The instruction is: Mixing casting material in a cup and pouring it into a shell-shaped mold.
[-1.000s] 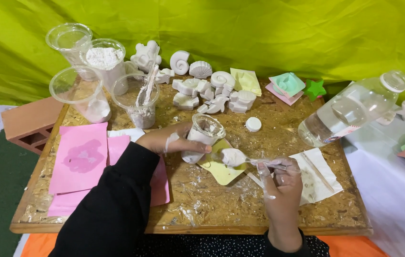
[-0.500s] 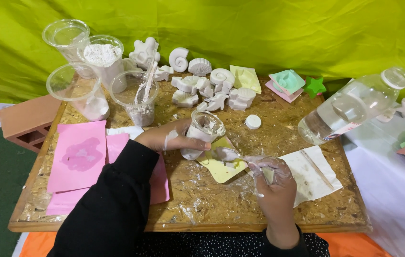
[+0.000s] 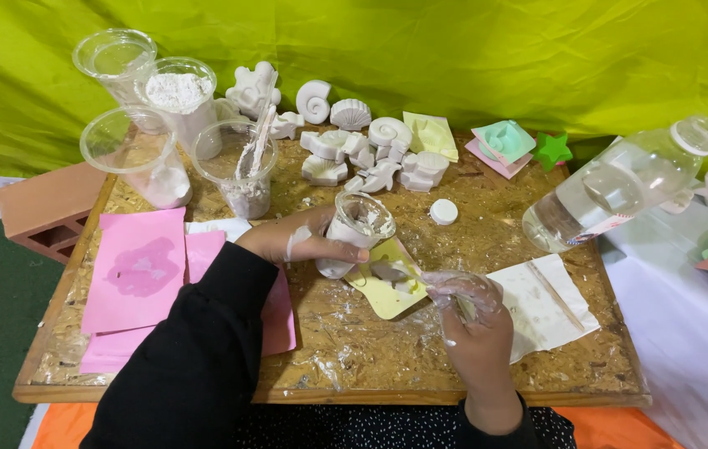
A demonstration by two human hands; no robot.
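Note:
My left hand (image 3: 292,240), smeared with white plaster, grips a small clear plastic cup (image 3: 352,229) of white mix, tilted over a yellow mould (image 3: 387,293) on the wooden board (image 3: 354,349). My right hand (image 3: 477,328), also coated in white, holds a spoon (image 3: 400,274) whose bowl rests in the yellow mould, just right of the cup. Both hands meet near the middle of the board.
White cast shells and shapes (image 3: 354,145) lie at the back. Several clear cups (image 3: 163,125) with powder stand back left. A tilted water bottle (image 3: 620,187), white cap (image 3: 443,211), pink moulds (image 3: 142,270), white paper with a stick (image 3: 549,303) and a brick (image 3: 42,208) surround them.
The spoon has shifted left and lower into the yellow mould, its white lump gone from view. My left hand and the cup have barely moved.

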